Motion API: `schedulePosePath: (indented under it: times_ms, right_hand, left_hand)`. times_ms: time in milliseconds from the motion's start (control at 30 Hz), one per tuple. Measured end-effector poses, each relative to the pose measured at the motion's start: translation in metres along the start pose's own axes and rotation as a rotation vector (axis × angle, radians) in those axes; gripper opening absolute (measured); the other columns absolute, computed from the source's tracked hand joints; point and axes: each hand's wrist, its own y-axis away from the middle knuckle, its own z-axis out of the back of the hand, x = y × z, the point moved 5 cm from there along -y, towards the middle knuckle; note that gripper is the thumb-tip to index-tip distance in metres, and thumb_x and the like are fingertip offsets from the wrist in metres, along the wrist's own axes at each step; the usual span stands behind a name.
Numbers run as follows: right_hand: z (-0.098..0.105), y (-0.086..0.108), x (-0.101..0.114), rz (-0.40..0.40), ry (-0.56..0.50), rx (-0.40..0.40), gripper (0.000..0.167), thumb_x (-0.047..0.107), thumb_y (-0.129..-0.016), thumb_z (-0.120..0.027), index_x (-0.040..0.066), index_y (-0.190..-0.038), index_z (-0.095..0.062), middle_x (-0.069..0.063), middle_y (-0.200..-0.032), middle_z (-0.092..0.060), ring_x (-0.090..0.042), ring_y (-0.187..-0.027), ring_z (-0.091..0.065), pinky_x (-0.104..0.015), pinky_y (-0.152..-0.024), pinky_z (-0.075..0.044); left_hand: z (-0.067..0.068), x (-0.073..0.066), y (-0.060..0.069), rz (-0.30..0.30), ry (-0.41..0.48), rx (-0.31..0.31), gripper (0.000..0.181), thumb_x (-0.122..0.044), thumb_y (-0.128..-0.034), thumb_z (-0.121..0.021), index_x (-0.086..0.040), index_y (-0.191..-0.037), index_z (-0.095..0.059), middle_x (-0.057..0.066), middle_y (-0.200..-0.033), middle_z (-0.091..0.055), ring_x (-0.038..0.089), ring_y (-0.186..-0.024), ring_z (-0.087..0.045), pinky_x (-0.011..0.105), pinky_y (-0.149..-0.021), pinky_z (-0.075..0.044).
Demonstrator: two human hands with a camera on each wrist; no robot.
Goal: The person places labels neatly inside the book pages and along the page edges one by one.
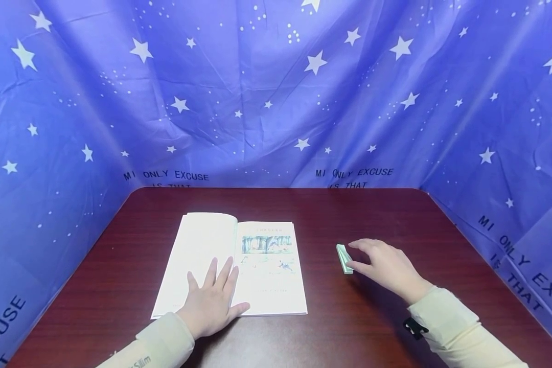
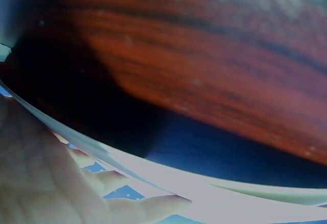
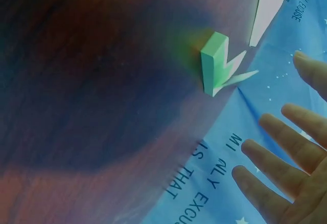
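Note:
An open book lies on the table, with coloured pictures on its right page and a left page that looks blank white. My left hand rests on the book's lower part near the spine, fingers spread. In the left wrist view the left hand appears beside the pale page edge. To the right of the book sits a small green sticky note pad; some of its sheets stand up, as the right wrist view of the pad shows. Beside it my right hand hovers with fingers extended, apart from the pad.
The dark red-brown wooden table has rounded far corners. Blue cloth with white stars and printed words hangs around its back and sides. A black band shows at the right sleeve's cuff.

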Motion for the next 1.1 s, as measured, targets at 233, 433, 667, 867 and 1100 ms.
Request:
schedulePosePath:
  times_ms: [233,433,667,867,1100]
  right_hand:
    - [-0.009,0.003,0.002,0.003,0.002,0.016,0.041,0.025,-0.083,-0.074,0.008,-0.12,-0.069,-0.01,-0.119,-0.071,-0.031,-0.11,-0.067,-0.052,-0.079,-0.055]
    - [-0.017,0.002,0.002,-0.003,0.0,0.02,0.04,0.02,-0.081,-0.073,0.008,-0.119,-0.069,-0.009,-0.117,-0.071,-0.029,-0.106,-0.068,-0.05,-0.073,-0.055]
    - [-0.024,0.001,0.003,0.002,0.021,0.005,0.037,0.014,-0.08,-0.07,0.008,-0.116,-0.07,-0.009,-0.115,-0.072,-0.028,-0.104,-0.068,-0.048,-0.071,-0.055]
    - [-0.027,-0.003,0.001,-0.015,0.017,-0.005,0.034,0.012,-0.08,-0.069,0.007,-0.113,-0.072,-0.008,-0.113,-0.072,-0.025,-0.096,-0.069,-0.046,-0.066,-0.054]
    - [-0.029,-0.011,-0.001,-0.044,0.017,-0.021,0.03,0.009,-0.082,-0.065,0.007,-0.111,-0.073,-0.009,-0.11,-0.073,-0.025,-0.087,-0.069,-0.046,-0.062,-0.053]
  left_hand:
    - [-0.003,0.001,0.0,0.001,0.002,-0.006,0.082,-0.066,-0.096,-0.04,-0.006,-0.152,-0.037,0.011,-0.164,-0.024,0.043,-0.15,-0.021,0.084,-0.098,-0.02]
    - [-0.005,0.002,-0.001,0.001,-0.002,-0.023,0.082,-0.066,-0.0958,-0.04,-0.007,-0.152,-0.037,0.011,-0.164,-0.025,0.042,-0.15,-0.022,0.084,-0.097,-0.022]
    - [-0.004,0.002,-0.001,-0.005,-0.004,-0.028,0.082,-0.066,-0.0955,-0.041,-0.006,-0.151,-0.038,0.011,-0.163,-0.027,0.042,-0.149,-0.024,0.083,-0.097,-0.026]
    - [-0.003,0.001,-0.001,-0.008,0.012,-0.03,0.082,-0.066,-0.095,-0.042,-0.006,-0.151,-0.039,0.012,-0.163,-0.028,0.042,-0.149,-0.025,0.082,-0.097,-0.027]
    - [-0.001,0.001,0.0,-0.013,-0.001,-0.04,0.082,-0.066,-0.0954,-0.042,-0.005,-0.151,-0.039,0.012,-0.163,-0.028,0.043,-0.148,-0.026,0.082,-0.096,-0.028]
